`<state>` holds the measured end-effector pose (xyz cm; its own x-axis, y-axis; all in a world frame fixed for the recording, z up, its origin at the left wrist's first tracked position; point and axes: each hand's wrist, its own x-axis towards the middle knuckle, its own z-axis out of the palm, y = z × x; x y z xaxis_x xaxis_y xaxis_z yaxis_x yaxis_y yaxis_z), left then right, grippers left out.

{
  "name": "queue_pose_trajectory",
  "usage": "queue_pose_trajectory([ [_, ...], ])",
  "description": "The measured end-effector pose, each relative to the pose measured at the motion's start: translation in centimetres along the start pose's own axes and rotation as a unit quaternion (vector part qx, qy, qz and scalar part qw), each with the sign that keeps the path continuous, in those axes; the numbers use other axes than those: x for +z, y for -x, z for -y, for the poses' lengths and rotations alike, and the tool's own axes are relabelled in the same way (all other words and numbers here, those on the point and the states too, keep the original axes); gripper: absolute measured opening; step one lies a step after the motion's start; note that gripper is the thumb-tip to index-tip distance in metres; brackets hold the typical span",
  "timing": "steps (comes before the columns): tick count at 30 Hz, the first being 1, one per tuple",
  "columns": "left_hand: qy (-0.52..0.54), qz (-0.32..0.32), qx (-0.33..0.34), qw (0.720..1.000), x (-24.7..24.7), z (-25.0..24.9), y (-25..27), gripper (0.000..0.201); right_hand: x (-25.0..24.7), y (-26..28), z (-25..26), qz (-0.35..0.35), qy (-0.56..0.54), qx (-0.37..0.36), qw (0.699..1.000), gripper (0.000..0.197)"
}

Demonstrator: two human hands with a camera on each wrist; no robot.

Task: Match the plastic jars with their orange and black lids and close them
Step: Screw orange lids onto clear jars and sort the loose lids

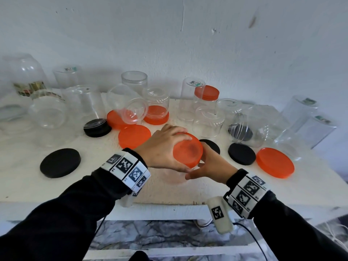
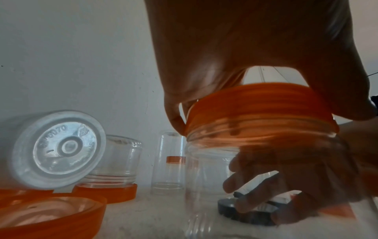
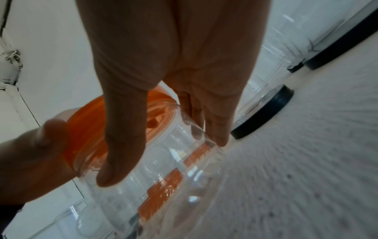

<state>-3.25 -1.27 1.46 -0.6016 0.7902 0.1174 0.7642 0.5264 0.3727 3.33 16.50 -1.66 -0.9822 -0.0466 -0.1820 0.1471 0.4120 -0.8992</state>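
A clear plastic jar stands near the table's front edge with an orange lid on its mouth. My left hand grips that lid from above, fingers curled round its rim. My right hand holds the jar body below the lid, thumb on the near side and fingers on the far side. In the head view the jar is mostly hidden under both hands.
Loose orange lids and black lids lie around my hands. Many clear jars stand or lie behind, up to the wall; one stands upside down on an orange lid. The white table's front edge is close.
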Motion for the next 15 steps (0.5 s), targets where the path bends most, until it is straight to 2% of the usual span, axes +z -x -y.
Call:
queue_pose_trajectory([
  [5,0.002,0.012,0.008,1.0,0.2,-0.2,-0.4,0.098,-0.2,0.2,-0.3,-0.007,-0.004,-0.008,1.0,0.086],
  [8,0.041,0.001,0.003,0.999,0.5,-0.4,-0.4,0.1,-0.5,0.0,-0.7,-0.024,0.006,-0.011,1.0,0.089],
  [11,0.14,-0.007,-0.05,0.989,0.9,-0.3,0.0,0.12,-1.2,0.2,-1.0,-0.026,0.031,-0.01,0.999,0.106],
  [13,0.218,0.017,-0.1,0.971,1.0,0.2,0.3,0.129,-2.0,0.6,-0.5,-0.013,0.034,-0.004,0.999,0.122],
  [15,0.272,0.047,-0.133,0.952,1.3,0.9,0.3,0.129,-3.1,1.0,1.0,-0.01,0.07,-0.021,0.997,0.128],
])
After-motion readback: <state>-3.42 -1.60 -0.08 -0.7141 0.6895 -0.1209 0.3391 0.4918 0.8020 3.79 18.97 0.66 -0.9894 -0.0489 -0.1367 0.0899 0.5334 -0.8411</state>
